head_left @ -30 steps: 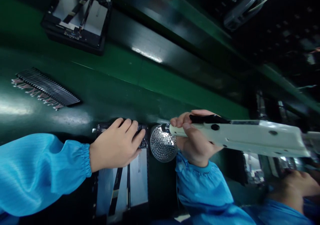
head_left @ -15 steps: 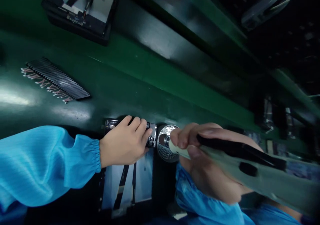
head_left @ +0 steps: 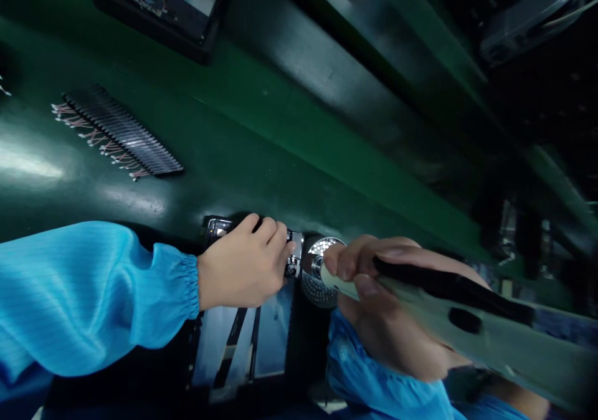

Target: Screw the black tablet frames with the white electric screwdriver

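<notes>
My left hand (head_left: 245,267) lies over the far end of an opened tablet (head_left: 275,339), its curled fingers closed on that end and covering part of it. Pale inner panels and dark flat cables show on the tablet below the hand. My right hand (head_left: 397,320) is wrapped round a pale green electric screwdriver (head_left: 504,339) with a long black lever on top. The driver's metal nose points at a round metal screw dish (head_left: 320,292) full of small holes, just right of the tablet. Whether the bit touches the dish is hidden.
Slim black strips with thin red and white wires (head_left: 124,133) lie in a row on the green bench (head_left: 233,158) at left. Another opened tablet (head_left: 200,33) sits at the top. A dark rail (head_left: 327,83) runs diagonally across the back. A grey device (head_left: 527,30) stands top right.
The whole view has shifted, so the bench things appear further right, those at the back also higher. Both hands keep their holds, and the screwdriver nose stays over the dish.
</notes>
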The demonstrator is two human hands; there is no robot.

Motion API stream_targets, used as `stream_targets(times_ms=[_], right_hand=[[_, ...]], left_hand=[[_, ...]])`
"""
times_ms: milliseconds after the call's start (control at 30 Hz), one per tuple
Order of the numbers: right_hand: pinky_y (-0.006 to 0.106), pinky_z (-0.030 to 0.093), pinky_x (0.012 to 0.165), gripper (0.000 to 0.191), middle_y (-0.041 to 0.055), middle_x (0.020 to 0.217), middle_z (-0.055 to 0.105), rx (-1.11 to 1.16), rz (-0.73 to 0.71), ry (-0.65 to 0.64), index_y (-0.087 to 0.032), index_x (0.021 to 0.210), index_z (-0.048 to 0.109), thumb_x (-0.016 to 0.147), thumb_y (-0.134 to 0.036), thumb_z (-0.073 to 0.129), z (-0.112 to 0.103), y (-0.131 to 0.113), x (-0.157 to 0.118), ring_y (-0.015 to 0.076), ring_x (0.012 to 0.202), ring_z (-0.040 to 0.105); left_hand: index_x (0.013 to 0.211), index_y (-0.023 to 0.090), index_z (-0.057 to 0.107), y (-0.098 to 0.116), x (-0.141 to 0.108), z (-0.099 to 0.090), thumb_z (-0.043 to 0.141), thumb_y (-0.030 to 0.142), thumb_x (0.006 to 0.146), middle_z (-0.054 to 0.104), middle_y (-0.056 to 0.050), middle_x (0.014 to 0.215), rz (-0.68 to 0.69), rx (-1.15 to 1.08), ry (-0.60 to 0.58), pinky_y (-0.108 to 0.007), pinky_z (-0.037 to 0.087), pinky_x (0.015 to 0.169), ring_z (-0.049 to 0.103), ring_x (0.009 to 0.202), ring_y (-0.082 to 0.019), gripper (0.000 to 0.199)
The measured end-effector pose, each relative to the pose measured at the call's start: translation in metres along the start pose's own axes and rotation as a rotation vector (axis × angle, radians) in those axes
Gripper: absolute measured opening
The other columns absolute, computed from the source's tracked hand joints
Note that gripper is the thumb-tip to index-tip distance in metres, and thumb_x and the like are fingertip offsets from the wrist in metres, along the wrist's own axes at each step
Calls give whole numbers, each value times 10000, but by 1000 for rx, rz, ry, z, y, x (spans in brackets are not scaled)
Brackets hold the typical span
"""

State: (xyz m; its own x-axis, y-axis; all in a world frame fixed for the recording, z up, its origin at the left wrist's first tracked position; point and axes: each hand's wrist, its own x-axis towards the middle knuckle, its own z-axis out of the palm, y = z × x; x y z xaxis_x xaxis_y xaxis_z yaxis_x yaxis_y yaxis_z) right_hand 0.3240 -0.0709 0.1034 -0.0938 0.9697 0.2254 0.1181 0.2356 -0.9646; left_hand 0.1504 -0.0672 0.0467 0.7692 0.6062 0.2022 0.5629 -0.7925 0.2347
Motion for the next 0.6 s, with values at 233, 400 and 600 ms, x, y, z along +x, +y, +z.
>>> stream_targets(times_ms=[233,400,600], right_hand=[[326,525,614,284,-11,782,574,-59,-53,-48,-199,949,656,775,25,632,-1,0,-2,126,671,575],[343,540,612,333,-9,780,591,-64,-99,-66,-213,962,654,757,46,610,0,5,-3,143,669,591],[289,564,557,123,0,658,619,-190,-77,100,-244,799,653,764,-143,714,8,18,-2,166,587,627]], left_hand=[[1259,11,633,2,0,2,400,348,1037,638,-272,1201,4,27,13,-458,470,785,628,1013,-362,466],[1260,7,627,1,0,4,381,340,1038,634,-266,1195,-11,19,5,-462,458,793,620,1024,-368,469],[1273,41,611,1,-3,13,445,446,998,634,-237,1184,-42,46,48,-476,487,811,625,1016,-355,517]])
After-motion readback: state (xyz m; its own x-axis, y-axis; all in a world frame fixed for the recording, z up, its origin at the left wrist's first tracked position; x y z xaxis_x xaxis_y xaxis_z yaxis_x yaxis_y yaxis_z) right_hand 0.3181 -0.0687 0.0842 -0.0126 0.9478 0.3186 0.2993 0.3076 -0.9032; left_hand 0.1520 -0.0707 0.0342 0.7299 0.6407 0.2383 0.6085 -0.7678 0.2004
